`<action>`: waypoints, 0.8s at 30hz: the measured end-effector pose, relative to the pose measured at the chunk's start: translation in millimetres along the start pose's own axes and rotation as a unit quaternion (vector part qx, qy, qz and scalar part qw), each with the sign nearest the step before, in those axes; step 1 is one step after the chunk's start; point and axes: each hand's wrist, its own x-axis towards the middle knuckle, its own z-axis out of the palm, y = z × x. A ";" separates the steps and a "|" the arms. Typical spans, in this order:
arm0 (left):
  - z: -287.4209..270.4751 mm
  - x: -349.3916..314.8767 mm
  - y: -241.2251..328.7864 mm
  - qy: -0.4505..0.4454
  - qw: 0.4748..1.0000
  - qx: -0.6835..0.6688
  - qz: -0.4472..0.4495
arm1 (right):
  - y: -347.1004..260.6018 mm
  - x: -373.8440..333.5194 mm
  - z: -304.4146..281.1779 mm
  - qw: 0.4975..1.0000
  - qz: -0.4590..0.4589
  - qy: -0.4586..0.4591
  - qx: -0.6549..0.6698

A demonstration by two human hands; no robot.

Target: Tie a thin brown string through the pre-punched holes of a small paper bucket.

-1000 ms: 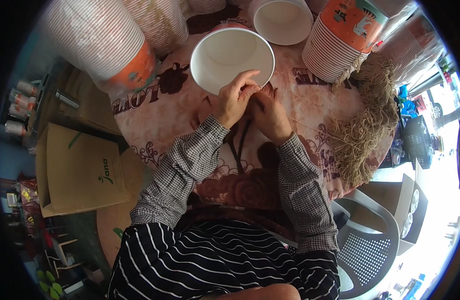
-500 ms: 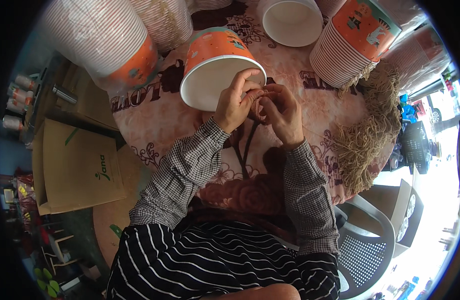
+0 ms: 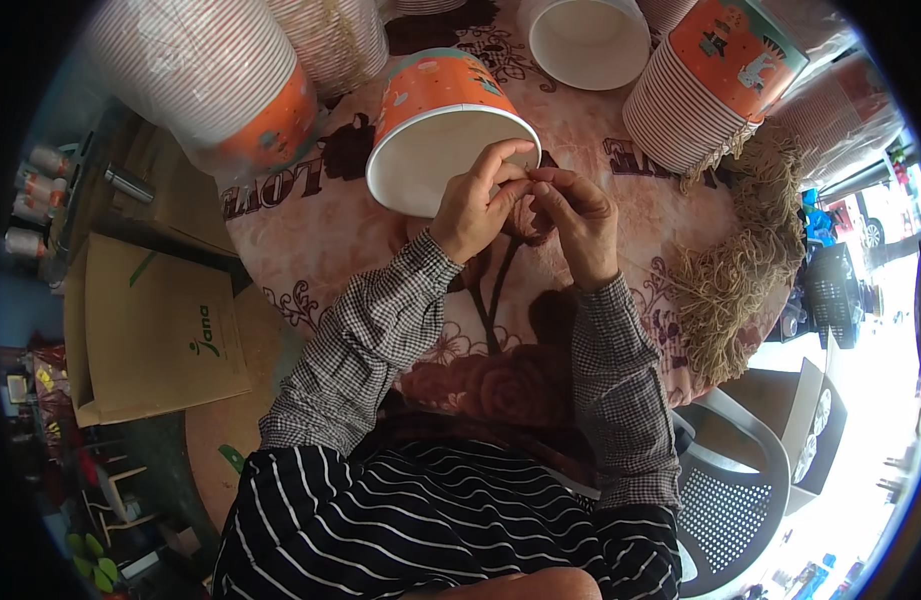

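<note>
Both my hands meet over the table, just in front of an orange paper bucket (image 3: 442,88) that lies tipped with its white mouth toward me. My left hand (image 3: 477,203) is closed in a pinch, thumb against the bent fingers, its back near the bucket's rim. Fingertip to fingertip with it, my right hand (image 3: 582,222) pinches too. Whatever sits between the fingertips is too small to make out. To the right, a bundle of beige strings (image 3: 735,265) hangs over the table's edge.
A patterned cloth covers the round table (image 3: 640,225). Wrapped bucket stacks (image 3: 195,75) stand at the back left, another stack (image 3: 695,95) at the back right, with a white bucket (image 3: 588,45) between. A cardboard box (image 3: 165,330) is at left, a grey chair (image 3: 730,500) at right.
My right hand has shifted slightly right, and its fingers look straighter. The left hand stays nearly in place, still pinching. The bucket appears a little farther up and right in view.
</note>
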 end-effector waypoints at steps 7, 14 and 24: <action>0.4 0.4 0.4 -0.014 0.999 -0.030 0.000 | 0.1 -0.4 -0.3 1.000 -0.018 0.005 -0.006; 2.4 -1.9 2.2 -0.019 0.998 -0.059 0.008 | 0.9 0.2 1.8 0.998 -0.010 0.050 -0.040; 5.4 -3.8 0.5 -0.020 1.000 -0.002 0.013 | 6.0 0.0 1.7 0.972 -0.046 0.093 -0.212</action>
